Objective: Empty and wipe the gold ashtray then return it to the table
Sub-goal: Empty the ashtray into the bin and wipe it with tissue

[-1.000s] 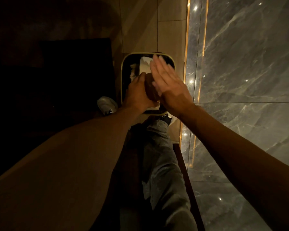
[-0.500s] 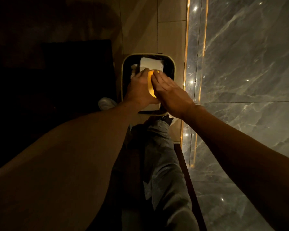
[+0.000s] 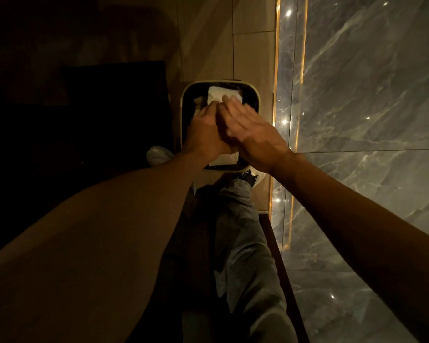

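Observation:
My left hand [image 3: 204, 131] is curled around the gold ashtray, holding it on edge over the bin [image 3: 183, 105]. The ashtray itself is almost fully hidden between my two hands. Blurred by motion, my right hand [image 3: 254, 134] is flat with its fingers straight, its palm against the ashtray's right side. The bin is a dark rounded square with a pale rim, and white tissue [image 3: 221, 93] lies inside it, directly below the hands.
A glossy grey marble wall [image 3: 369, 107] with a lit gold strip [image 3: 276, 70] runs along the right. A dark block of furniture [image 3: 114, 107] stands left of the bin. My grey trouser legs [image 3: 240, 243] and a white shoe [image 3: 157, 154] are on the tan tile floor below.
The right hand came down from its raised, spread position onto the ashtray. Half a second ago the gold face showed between the hands; now the right palm covers it.

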Demonstrator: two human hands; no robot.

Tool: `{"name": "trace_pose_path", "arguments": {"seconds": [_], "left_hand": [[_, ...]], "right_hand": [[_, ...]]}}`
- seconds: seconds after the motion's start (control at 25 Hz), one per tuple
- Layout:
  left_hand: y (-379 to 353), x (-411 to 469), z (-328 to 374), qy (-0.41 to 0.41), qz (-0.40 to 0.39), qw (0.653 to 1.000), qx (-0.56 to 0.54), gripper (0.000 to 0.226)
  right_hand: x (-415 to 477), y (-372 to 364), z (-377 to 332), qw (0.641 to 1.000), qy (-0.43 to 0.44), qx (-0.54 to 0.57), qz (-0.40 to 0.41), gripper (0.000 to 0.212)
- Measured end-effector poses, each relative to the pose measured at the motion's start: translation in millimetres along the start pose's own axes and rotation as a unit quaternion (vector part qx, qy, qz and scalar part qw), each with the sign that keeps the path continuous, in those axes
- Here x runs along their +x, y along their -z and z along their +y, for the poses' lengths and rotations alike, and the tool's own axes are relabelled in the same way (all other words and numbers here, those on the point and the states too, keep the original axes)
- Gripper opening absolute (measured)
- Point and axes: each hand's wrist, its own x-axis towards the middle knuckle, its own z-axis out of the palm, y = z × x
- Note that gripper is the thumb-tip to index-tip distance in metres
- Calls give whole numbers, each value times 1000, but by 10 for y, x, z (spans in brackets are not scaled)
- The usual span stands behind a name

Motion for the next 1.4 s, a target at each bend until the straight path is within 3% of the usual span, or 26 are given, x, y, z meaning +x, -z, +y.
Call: {"name": "trace_pose_path", "arguments": {"seconds": [0.08, 0.12, 0.2, 0.28, 0.36, 0.44, 0.6, 0.68, 0.76, 0.92, 1.08, 1.24, 1.4], "left_hand": [[8, -12, -12, -4, 10, 1000, -7, 101], [16, -11, 4, -10, 24, 1000, -13, 100], [25, -33, 41, -18, 28, 999, -15, 99], [47, -63, 38, -9, 18, 1000, -19, 100], [66, -55, 44, 4, 12, 1000, -16, 102], [82, -19, 97, -17, 25, 1000, -8, 98], [73, -26, 102, -22, 31, 999, -17, 99], [100, -40, 64, -15, 46, 999, -22, 101], [161, -22, 95, 12, 11, 1000, -26, 104], [262, 22, 243, 64, -57, 995, -54, 114], [354, -21, 364, 127, -84, 977, -150, 98], [510, -113, 559, 192, -86, 940, -269, 47], [738, -250, 731, 222, -93, 908, -343, 74]], "right_hand": [[53, 83, -72, 997, -38, 3, 73, 52], [53, 48, -43, 997, -43, 1, 65, 53], [-19, -24, 37, 999, -34, -8, -24, 57], [-41, 8, 74, 999, -26, -4, -29, 56], [35, 150, -37, 994, -49, 1, 98, 52], [62, 169, -77, 988, -62, -1, 141, 52], [-19, -2, 113, 998, -17, -1, -58, 57], [46, 46, 90, 997, -52, 55, -30, 55], [82, 123, 26, 974, -135, 176, 46, 49], [11, 212, 65, 860, -249, 418, 154, 33], [-24, 384, 127, 828, -277, 465, 144, 30], [-128, 575, 93, 789, -299, 516, 149, 28], [-278, 803, -77, 773, -307, 536, 147, 23]]}}
